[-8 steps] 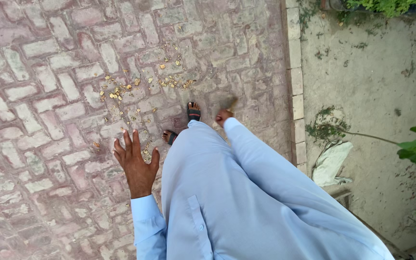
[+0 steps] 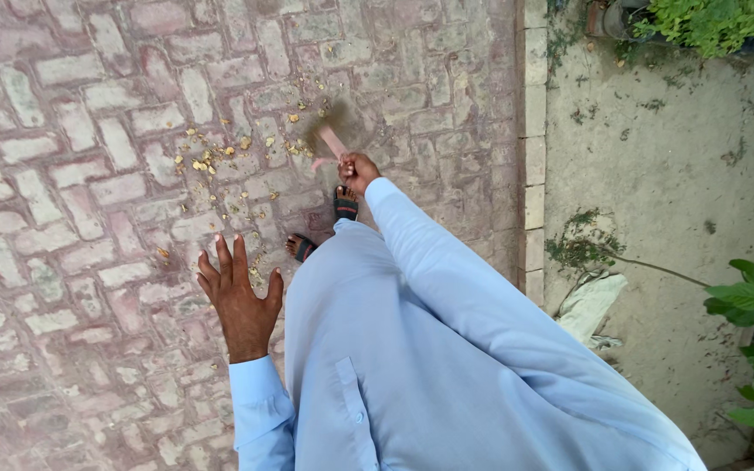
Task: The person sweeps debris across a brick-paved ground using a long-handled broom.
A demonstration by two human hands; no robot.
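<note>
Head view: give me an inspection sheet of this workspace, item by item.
Surface: worn brick paving, herringbone pattern, pale kerb at its right edge.
Job's things: short broom, motion-blurred, over scattered yellow leaf bits.
Clutter: crumpled pale cloth on the dirt strip.
Hands: right hand gripping the broom handle; left hand empty, fingers spread.
Cables: nothing seen.
Surroundings: bare dirt, weeds, green plants; sandalled feet.

head cam | 1 view | looks steeply down from standing height | brick paving (image 2: 89, 174) ahead, well below
</note>
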